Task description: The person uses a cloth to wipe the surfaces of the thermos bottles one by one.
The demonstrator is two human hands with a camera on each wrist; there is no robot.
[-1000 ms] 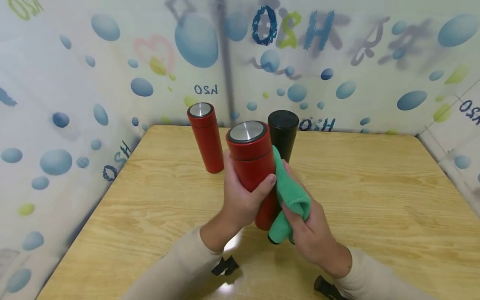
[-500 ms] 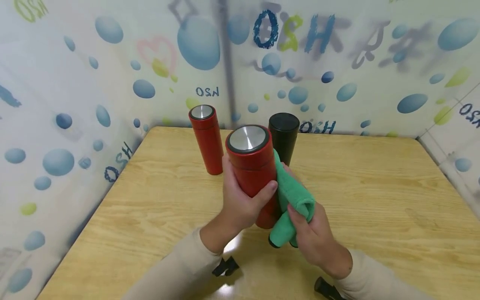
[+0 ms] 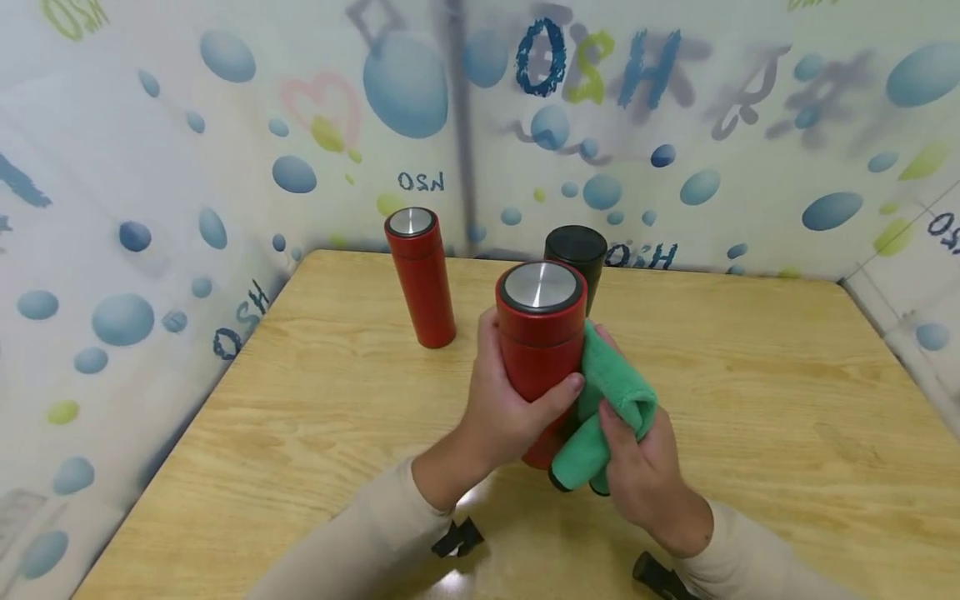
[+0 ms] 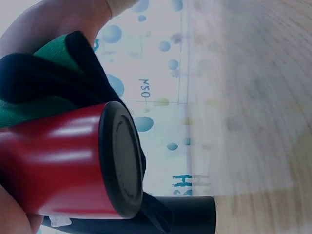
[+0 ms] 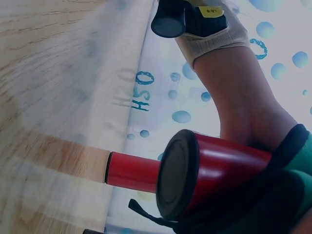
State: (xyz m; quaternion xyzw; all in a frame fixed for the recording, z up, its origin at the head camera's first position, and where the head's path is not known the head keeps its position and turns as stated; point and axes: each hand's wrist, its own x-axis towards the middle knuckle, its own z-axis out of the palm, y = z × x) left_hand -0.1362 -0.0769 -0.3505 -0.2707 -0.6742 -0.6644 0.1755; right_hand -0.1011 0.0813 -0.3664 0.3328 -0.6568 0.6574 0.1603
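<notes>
My left hand (image 3: 504, 408) grips a red thermos flask (image 3: 542, 358) with a silver-topped lid, its thumb across the front. The flask is held up off the table, tilted, and its dark base shows in both wrist views. In my right hand (image 3: 647, 467) is a folded green cloth (image 3: 617, 375) with dark edging, pinched between thumb and fingers. The cloth lies against the right side of the flask. In the right wrist view, a dark cord loop (image 5: 151, 213) hangs from the cloth beside the base.
A second red flask (image 3: 422, 283) stands upright at the back left of the wooden table (image 3: 750, 400). Behind the held flask stands a black flask (image 3: 577, 246), partly hidden by it. A patterned wall (image 3: 675, 125) borders the table's far side.
Both hands, with the red flask and the cloth, have moved a little right and down in the head view. The cloth stays against the flask. The view has also shifted slightly.
</notes>
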